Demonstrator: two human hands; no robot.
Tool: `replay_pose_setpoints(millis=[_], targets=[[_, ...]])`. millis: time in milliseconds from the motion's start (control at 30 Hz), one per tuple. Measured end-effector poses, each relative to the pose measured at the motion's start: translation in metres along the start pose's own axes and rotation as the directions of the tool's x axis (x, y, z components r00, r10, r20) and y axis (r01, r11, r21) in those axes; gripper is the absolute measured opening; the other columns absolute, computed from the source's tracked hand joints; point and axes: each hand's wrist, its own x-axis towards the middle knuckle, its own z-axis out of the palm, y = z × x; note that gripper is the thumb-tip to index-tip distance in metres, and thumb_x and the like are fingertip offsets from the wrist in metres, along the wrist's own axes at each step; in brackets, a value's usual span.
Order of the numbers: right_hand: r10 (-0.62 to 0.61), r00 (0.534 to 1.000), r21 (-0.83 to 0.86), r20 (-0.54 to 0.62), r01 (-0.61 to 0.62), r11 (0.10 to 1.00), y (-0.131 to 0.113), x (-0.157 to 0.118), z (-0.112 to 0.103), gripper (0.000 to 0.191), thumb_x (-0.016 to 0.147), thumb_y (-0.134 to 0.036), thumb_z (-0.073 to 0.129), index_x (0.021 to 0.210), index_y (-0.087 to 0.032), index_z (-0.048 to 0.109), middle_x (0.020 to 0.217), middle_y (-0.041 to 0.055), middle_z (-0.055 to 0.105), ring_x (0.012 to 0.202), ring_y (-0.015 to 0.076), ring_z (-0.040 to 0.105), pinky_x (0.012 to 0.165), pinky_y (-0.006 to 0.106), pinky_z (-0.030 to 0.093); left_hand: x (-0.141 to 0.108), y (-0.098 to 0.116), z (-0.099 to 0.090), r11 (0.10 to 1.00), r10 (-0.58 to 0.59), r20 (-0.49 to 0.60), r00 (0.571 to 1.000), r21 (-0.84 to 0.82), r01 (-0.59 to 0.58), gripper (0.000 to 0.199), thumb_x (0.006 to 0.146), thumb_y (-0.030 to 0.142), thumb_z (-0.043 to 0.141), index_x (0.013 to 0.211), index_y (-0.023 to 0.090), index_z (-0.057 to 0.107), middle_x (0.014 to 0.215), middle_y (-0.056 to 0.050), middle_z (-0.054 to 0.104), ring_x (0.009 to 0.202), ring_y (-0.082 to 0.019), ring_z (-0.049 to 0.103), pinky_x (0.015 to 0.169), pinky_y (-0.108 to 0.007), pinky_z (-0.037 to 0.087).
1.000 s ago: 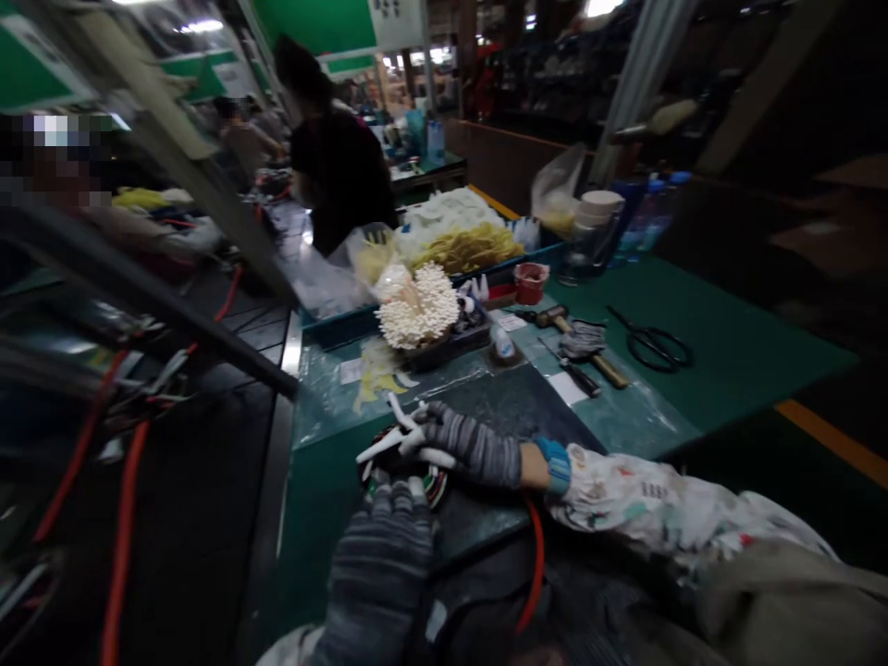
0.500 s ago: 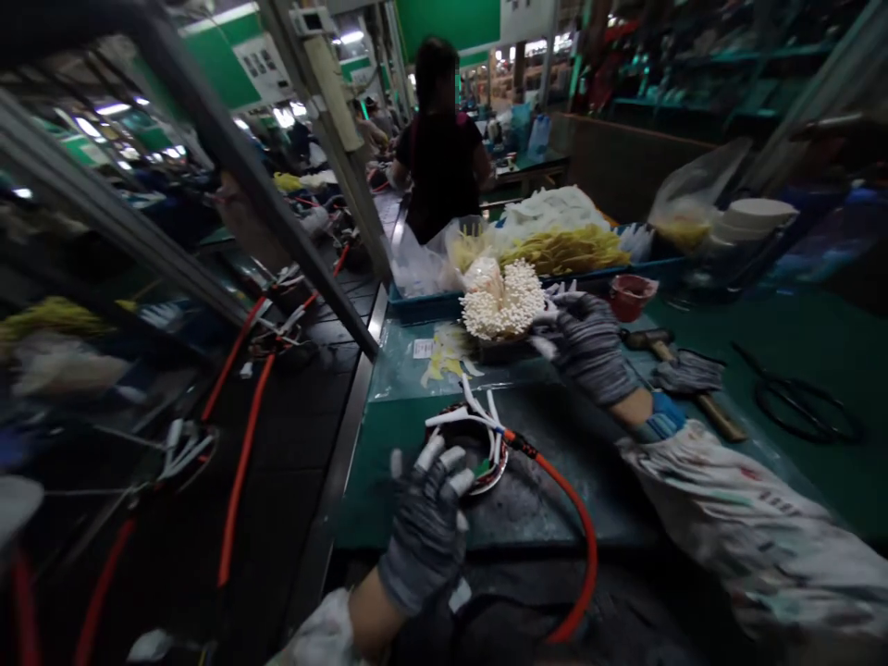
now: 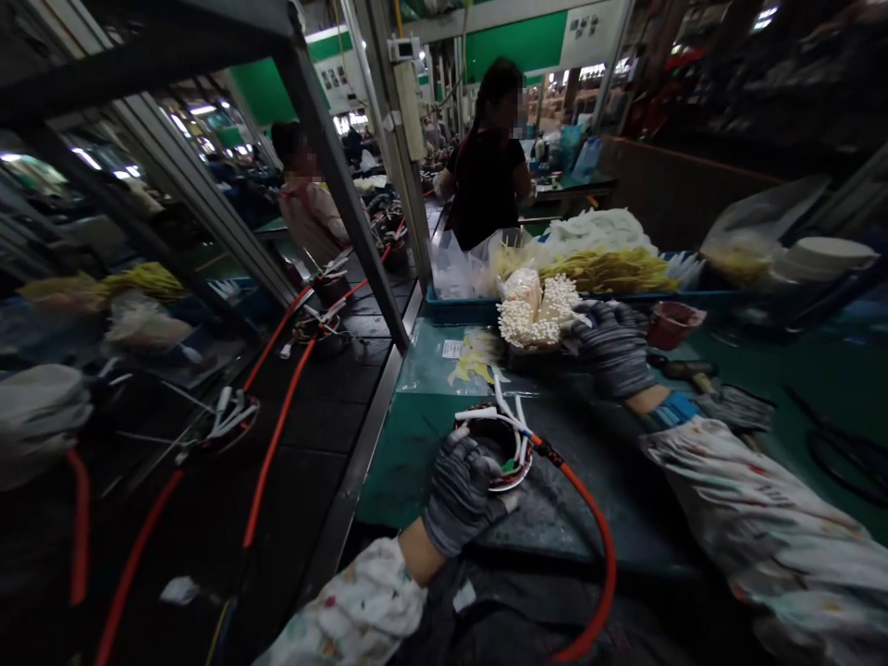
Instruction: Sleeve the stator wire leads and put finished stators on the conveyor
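Note:
A ring-shaped motor stator (image 3: 514,479) lies on the green bench, with white sleeved leads (image 3: 510,412) at its far side and a thick red tube (image 3: 600,532) curving off toward me. My left hand (image 3: 462,486), in a grey striped glove, curls its fingers over the left rim, thumb along the near side. Farther off, my gloved right hand (image 3: 610,342) has bent fingers at the right end of a bundle of thin white tubes (image 3: 537,314). Its fingertips are partly hidden, and what they pinch is not clear.
Behind the bundle, a blue tray (image 3: 462,307) holds yellow and white sleeves. A red cup (image 3: 672,326), a hammer (image 3: 684,372) and a spare glove (image 3: 736,409) lie right. Metal posts (image 3: 339,185) and a line with red-tubed parts stand left. Two people work beyond.
My left hand has gone from spread fingers beside the stator to curling round its rim. My right hand stays by the white tubes. The whole view has shifted, moving the scene rightward.

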Motion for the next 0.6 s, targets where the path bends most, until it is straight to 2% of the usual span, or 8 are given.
replay_pose_setpoints(millis=[100,233,367,433,500,600], targets=[[0.016,1.0,0.068,-0.005,-0.016,0.998,-0.001,0.001,-0.006,0.013,0.087,-0.034,0.071,0.089,-0.023,0.076,0.127,0.0153,0.073,0.121,0.0387,0.056,0.107,0.058,0.038,-0.001,-0.003,0.002,0.999,-0.014,0.057,0.998,-0.049,0.016,0.046,0.076,0.049,0.087,0.1,0.025,0.055,0.093,-0.003,0.07,0.091,-0.025,0.073,0.104,-0.055,0.061],[0.029,0.999,0.175,-0.026,-0.024,0.984,0.0,0.004,-0.015,0.014,0.085,-0.037,0.075,0.082,-0.024,0.077,0.11,0.016,0.078,0.108,0.0356,0.062,0.102,0.055,0.043,-0.003,-0.008,0.006,0.998,-0.021,0.13,0.991,-0.054,0.029,0.043,0.078,0.055,0.083,0.099,0.025,0.059,0.095,-0.003,0.071,0.092,-0.025,0.073,0.112,-0.057,0.057],[0.055,0.998,0.308,0.008,-0.055,0.95,0.001,0.007,-0.018,0.003,0.084,-0.026,0.076,0.082,-0.025,0.076,0.095,0.0109,0.079,0.091,0.0272,0.069,0.089,0.044,0.052,-0.003,-0.009,0.007,0.997,-0.034,0.237,0.971,-0.059,0.049,0.044,0.077,0.057,0.085,0.099,0.026,0.064,0.093,-0.002,0.072,0.095,-0.025,0.073,0.117,-0.055,0.053],[0.084,0.996,0.36,0.033,-0.091,0.929,-0.002,0.009,-0.021,0.006,0.081,-0.019,0.077,0.083,-0.024,0.075,0.093,0.0098,0.078,0.087,0.0248,0.07,0.086,0.042,0.054,-0.002,-0.01,0.006,0.997,-0.029,0.257,0.966,-0.063,0.046,0.043,0.079,0.058,0.083,0.1,0.026,0.065,0.093,-0.002,0.072,0.095,-0.025,0.073,0.118,-0.055,0.052],[0.144,0.988,0.391,0.049,-0.151,0.908,-0.008,0.012,-0.031,0.01,0.081,-0.014,0.076,0.087,-0.021,0.073,0.094,0.0103,0.078,0.086,0.023,0.07,0.084,0.042,0.055,0.0,-0.01,0.004,0.997,-0.014,0.249,0.968,-0.065,0.031,0.042,0.082,0.06,0.081,0.098,0.025,0.065,0.092,-0.002,0.073,0.095,-0.025,0.073,0.118,-0.054,0.052],[0.332,0.942,0.468,-0.043,-0.275,0.84,-0.03,0.014,-0.064,0.01,0.085,-0.016,0.075,0.087,-0.02,0.067,0.094,0.0111,0.077,0.087,0.0215,0.072,0.087,0.044,0.055,0.004,-0.01,0.0,0.996,-0.005,0.254,0.967,-0.086,0.027,0.04,0.085,0.06,0.079,0.098,0.024,0.066,0.092,-0.003,0.072,0.097,-0.024,0.073,0.118,-0.053,0.051]])
